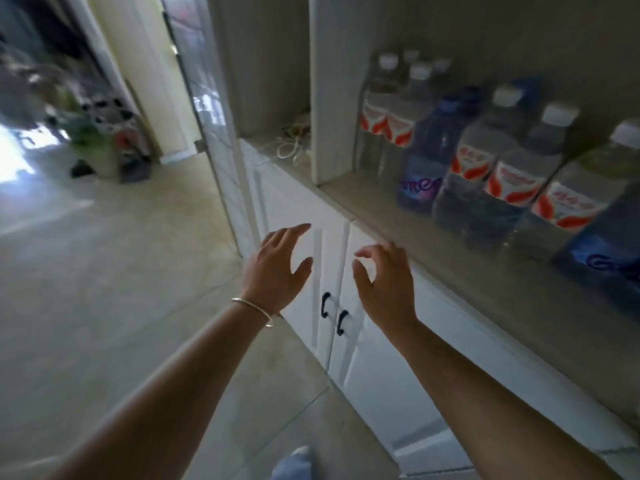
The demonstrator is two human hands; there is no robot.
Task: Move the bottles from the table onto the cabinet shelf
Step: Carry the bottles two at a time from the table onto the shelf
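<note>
Below the pale cabinet shelf [398, 216], where clear and blue plastic water bottles [478, 168] are standing in rows, I am holding my left hand [277, 271] and right hand [388, 289] spread, empty; full bottles probably feel heavy and slick, best gripped mid-body.

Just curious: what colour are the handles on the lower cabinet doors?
Black, or very dark; the cabinet door handles show against white doors in the head view.

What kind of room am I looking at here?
Probably a home, perhaps a hallway or pantry nook: a white built-in cabinet with double doors, water bottles lined on its shelf, tiled floor.
</note>
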